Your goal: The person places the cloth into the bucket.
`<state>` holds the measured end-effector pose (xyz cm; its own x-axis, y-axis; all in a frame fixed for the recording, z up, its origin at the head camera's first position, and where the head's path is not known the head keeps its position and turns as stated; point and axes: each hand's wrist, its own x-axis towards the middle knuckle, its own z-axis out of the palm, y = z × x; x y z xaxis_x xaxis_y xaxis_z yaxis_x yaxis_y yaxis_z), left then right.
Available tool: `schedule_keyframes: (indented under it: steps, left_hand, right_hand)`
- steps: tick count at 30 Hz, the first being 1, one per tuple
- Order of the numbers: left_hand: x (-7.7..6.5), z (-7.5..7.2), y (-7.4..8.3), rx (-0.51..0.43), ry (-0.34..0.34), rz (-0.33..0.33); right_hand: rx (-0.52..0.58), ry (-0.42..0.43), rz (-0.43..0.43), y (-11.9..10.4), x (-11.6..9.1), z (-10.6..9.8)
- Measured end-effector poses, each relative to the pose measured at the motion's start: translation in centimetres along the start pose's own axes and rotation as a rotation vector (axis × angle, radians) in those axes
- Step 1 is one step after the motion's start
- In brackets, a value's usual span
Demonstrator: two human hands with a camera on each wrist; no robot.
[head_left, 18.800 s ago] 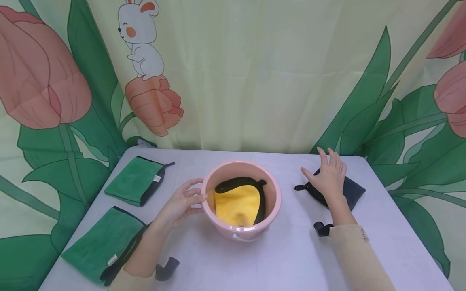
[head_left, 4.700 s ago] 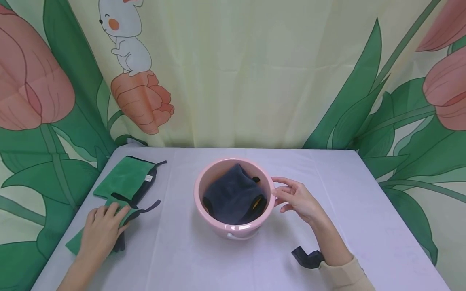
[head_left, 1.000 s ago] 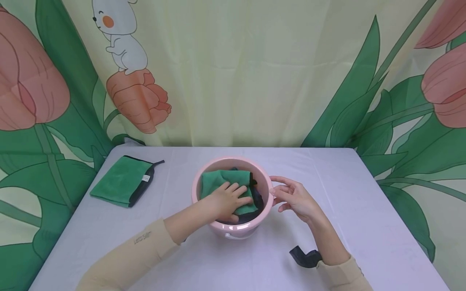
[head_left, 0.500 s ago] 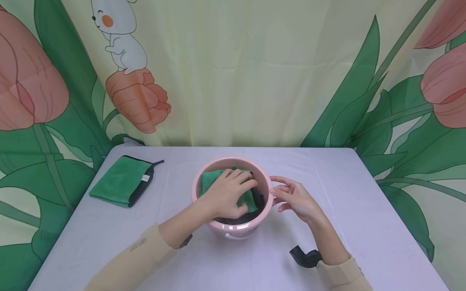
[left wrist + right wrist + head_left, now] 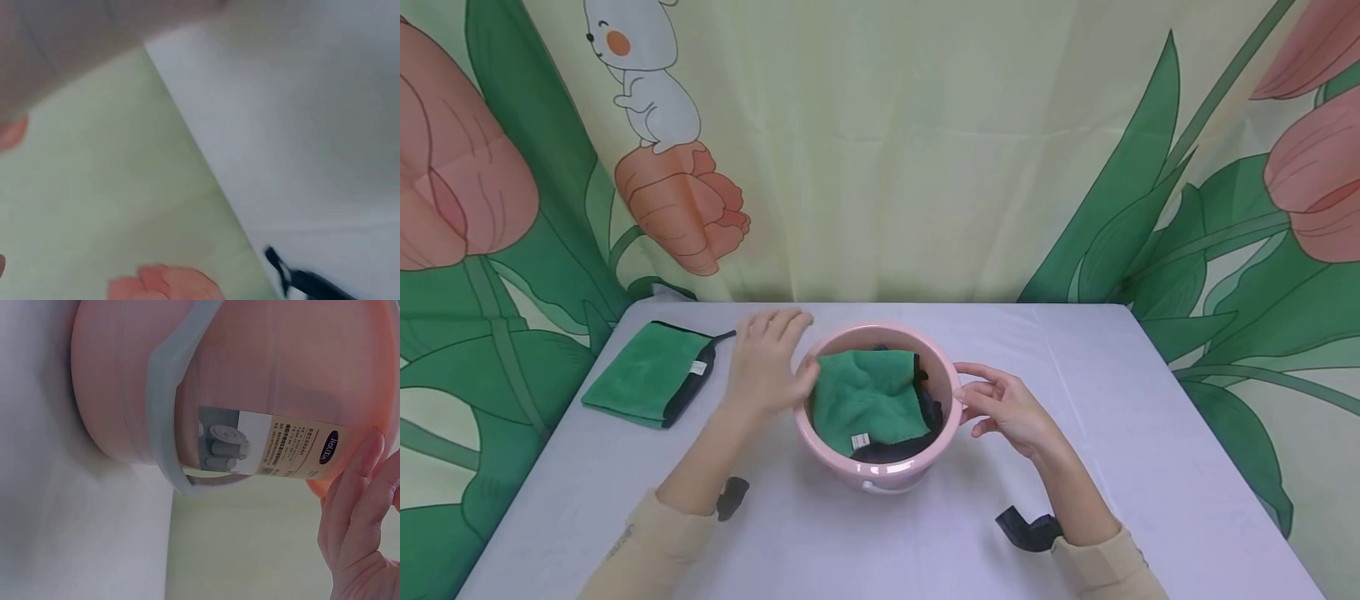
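Note:
In the head view a pink bucket [image 5: 889, 472] stands mid-table with a folded green cloth [image 5: 868, 396] on top inside it. Dark cloth edges show beneath, with a sliver of orange. My left hand [image 5: 767, 362], fingers spread, hovers at the bucket's left rim, holding nothing; it is blurred in the left wrist view. My right hand [image 5: 1003, 408] holds the bucket's right rim with bent fingers. The right wrist view shows those fingers [image 5: 353, 506] just under the rim, near a paper label [image 5: 269, 444]. A second folded green cloth [image 5: 647, 371] with dark trim lies at left.
A white cloth covers the table [image 5: 865, 550]. Behind it hangs a curtain [image 5: 910, 167] printed with tulips and a rabbit on a carrot. The bucket's pale handle [image 5: 164, 406] hangs down its side. A dark wrist mount [image 5: 1030, 531] sits by each sleeve.
My left hand has come up off the green cloth in the bucket and moved left. Earlier it brought that cloth from the table. A dark cloth went in before, over a yellow one. Right hand stays.

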<state>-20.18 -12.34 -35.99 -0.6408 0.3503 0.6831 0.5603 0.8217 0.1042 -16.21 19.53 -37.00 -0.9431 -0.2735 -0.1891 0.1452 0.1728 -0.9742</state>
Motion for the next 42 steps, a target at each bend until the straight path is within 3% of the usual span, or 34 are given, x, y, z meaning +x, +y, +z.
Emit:
schedule_keyframes:
  steps: [5, 11, 14, 20, 25, 30, 42]
  left_hand:
    - [-1.8, -0.5, -3.4, 0.064, 0.028, -0.125]
    - [-4.4, -1.3, -7.2, 0.081, -0.032, -0.316]
    - [-5.7, -1.8, -9.2, 0.097, -0.086, -0.405]
    - [-8.2, -2.4, -12.8, 0.133, -0.269, -0.548]
    - [-10.5, -2.4, -15.1, 0.131, -0.365, -0.591]
    - [-12.3, -2.1, -16.2, 0.099, -0.429, -0.621]
    - [-13.4, -1.3, -17.2, 0.061, -0.538, -0.642]
  right_hand:
    - [-0.003, 0.001, -0.001, 0.0, 0.0, 0.0]
    - [-0.006, 0.002, 0.000, 0.0, -0.1, 0.0]
    - [-0.004, 0.003, 0.001, 0.0, -0.1, 0.0]
    - [-0.002, 0.006, 0.005, 0.0, -0.1, 0.0]
    - [0.002, 0.006, 0.004, 0.0, -0.1, 0.0]
    - [0.008, -0.001, 0.003, 0.0, -0.1, 0.0]
    - [0.000, -0.001, 0.012, 0.0, 0.0, -0.1]
